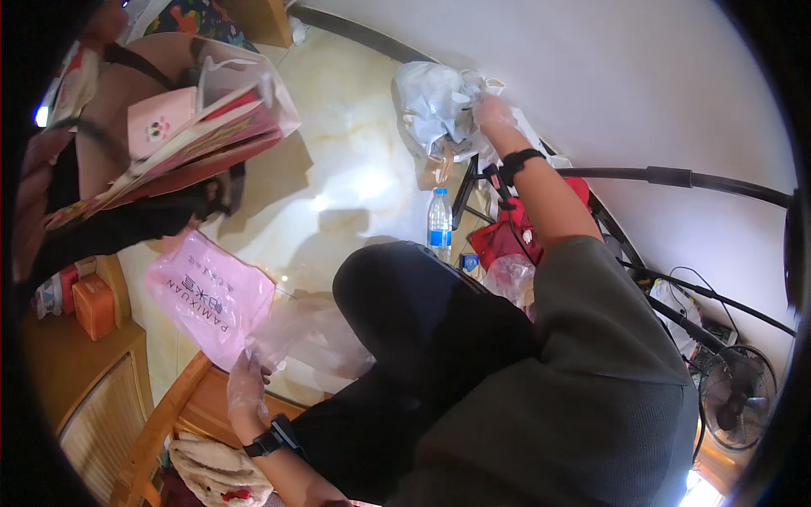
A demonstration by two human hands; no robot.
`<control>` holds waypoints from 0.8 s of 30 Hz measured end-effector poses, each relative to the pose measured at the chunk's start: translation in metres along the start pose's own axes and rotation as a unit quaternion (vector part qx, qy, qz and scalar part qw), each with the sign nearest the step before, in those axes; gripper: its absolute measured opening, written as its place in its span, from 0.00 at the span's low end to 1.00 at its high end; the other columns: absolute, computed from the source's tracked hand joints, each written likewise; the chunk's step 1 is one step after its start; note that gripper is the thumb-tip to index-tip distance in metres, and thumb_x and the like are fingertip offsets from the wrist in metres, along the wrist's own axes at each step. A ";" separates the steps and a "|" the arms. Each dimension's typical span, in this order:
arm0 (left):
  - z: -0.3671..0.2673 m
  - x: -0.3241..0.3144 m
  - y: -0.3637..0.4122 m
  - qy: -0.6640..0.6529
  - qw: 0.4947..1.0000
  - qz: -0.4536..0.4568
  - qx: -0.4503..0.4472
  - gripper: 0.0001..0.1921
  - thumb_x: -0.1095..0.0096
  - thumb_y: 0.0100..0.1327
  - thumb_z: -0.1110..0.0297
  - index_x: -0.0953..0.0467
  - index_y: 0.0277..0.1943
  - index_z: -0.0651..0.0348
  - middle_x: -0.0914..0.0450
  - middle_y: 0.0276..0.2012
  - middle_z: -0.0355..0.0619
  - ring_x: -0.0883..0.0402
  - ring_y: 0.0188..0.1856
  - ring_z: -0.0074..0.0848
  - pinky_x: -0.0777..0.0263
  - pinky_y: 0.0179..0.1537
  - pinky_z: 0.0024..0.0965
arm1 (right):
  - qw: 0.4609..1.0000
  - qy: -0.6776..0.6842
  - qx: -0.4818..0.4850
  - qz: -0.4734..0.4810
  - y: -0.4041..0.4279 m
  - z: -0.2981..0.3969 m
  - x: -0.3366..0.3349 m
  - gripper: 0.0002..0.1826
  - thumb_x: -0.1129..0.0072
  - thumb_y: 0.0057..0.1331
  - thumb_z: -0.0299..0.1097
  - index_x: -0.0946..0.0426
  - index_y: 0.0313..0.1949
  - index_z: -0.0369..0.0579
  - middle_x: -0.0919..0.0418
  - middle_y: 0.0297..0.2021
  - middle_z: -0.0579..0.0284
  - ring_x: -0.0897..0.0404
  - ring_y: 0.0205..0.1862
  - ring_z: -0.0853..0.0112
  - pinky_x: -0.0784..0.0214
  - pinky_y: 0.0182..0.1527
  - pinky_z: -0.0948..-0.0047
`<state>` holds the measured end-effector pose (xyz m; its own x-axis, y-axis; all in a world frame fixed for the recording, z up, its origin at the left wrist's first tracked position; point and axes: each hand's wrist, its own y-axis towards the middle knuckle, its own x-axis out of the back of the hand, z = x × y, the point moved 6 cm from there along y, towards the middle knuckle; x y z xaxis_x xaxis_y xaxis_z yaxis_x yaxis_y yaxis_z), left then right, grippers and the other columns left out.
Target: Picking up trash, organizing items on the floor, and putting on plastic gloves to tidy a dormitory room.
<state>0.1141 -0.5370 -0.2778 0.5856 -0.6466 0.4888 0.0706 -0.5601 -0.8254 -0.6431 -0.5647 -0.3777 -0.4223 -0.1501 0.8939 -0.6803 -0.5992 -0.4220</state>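
Both of my hands wear thin clear plastic gloves. My left hand [247, 383], low on the left, pinches the gathered edge of a translucent plastic bag [317, 339] that spreads over the floor beside my knee. A pink plastic bag [212, 295] with writing lies against that edge; whether my fingers hold it too, I cannot tell. My right arm stretches out to the wall. There my right hand [494, 114] grips the top of a full whitish plastic bag [431, 104], its fingertips partly hidden.
A water bottle with a blue cap [440, 222] stands near my knee, beside a red cloth bag [507, 237]. Black metal tubing [671, 177] runs along the wall. At left, another person holds paper bags [234, 136]. A fan [738, 396] stands at right, a wooden chair [196, 386] at lower left.
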 end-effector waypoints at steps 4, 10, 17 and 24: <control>0.015 -0.003 0.005 -0.047 0.999 0.008 0.021 0.21 0.51 0.82 0.65 0.25 0.71 0.63 0.17 0.32 0.44 0.23 0.31 0.25 0.27 0.37 0.32 | 0.981 0.006 0.063 -0.185 0.017 0.018 0.036 0.22 0.44 0.74 0.40 0.20 0.66 0.62 0.15 0.59 0.47 0.18 0.64 0.50 0.25 0.66 0.54; 0.016 -0.002 0.009 -0.016 1.000 -0.006 -0.001 0.22 0.50 0.82 0.65 0.26 0.71 0.64 0.17 0.33 0.44 0.23 0.32 0.26 0.26 0.39 0.32 | 0.970 -0.194 0.134 -0.063 0.040 0.010 0.030 0.21 0.43 0.74 0.41 0.20 0.65 0.59 0.15 0.57 0.44 0.18 0.63 0.48 0.25 0.65 0.52; 0.030 -0.003 0.019 -0.004 0.998 0.011 -0.054 0.22 0.51 0.82 0.65 0.27 0.72 0.65 0.16 0.35 0.45 0.21 0.34 0.27 0.24 0.41 0.35 | 0.903 0.247 -0.021 -0.350 -0.031 -0.008 0.078 0.23 0.39 0.68 0.46 0.15 0.54 0.42 0.14 0.54 0.39 0.16 0.58 0.45 0.24 0.63 0.50; 0.014 0.002 0.022 -0.020 0.998 0.002 -0.055 0.22 0.52 0.83 0.66 0.28 0.73 0.64 0.16 0.35 0.47 0.20 0.34 0.27 0.24 0.42 0.34 | 0.996 0.033 0.062 -0.062 -0.096 0.008 0.018 0.26 0.41 0.67 0.47 0.17 0.57 0.44 0.15 0.55 0.38 0.17 0.59 0.44 0.25 0.62 0.53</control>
<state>0.1282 -0.5435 -0.2991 0.6176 -0.6286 0.4727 -0.0190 -0.6128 -0.7900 -0.5807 -0.5157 -0.3201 -0.3809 -0.0203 0.9244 -0.6522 -0.7028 -0.2842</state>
